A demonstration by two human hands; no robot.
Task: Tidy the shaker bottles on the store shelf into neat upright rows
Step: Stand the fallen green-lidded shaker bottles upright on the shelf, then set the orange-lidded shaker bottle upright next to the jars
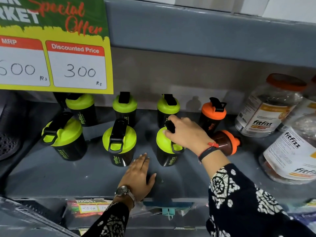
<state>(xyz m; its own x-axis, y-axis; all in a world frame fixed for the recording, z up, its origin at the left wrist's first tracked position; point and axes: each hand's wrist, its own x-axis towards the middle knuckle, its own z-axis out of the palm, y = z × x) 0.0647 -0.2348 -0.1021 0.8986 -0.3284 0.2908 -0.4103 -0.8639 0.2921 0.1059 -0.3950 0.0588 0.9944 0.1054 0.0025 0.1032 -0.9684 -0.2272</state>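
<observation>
We reach our right hand (185, 134) forward over the grey shelf (51, 178), palm down, fingers curled and clamped on the lid of the front-right green-lidded shaker bottle (166, 151), fingertips on its black flip cap. Our left hand (138, 177) lies flat on the shelf near the front edge, fingers together and stretched out, thumb apart, holding nothing; its fingertips end just beside the front-middle green-lidded shaker bottle (118, 142).

Six green-lidded shakers stand upright in two rows of three. The back row holds the back-left shaker (82, 109), the back-middle shaker (124, 108) and the back-right shaker (168, 108); the front-left shaker (64, 136) stands ahead of them. An orange-lidded shaker bottle (212, 115) stands upright at the right end of the back row. A second orange-lidded bottle (225, 142) lies on its side just behind our right wrist, lid pointing right. We cannot tell whether any bottle holds anything: the bodies are dark.

To the right, clear FitFizz jars (266, 108) with orange lids crowd the shelf end; their contents are blurred. A yellow-green price sign (54, 48) hangs over the back-left corner. Bare shelf runs along the front edge, and gaps separate the shaker columns.
</observation>
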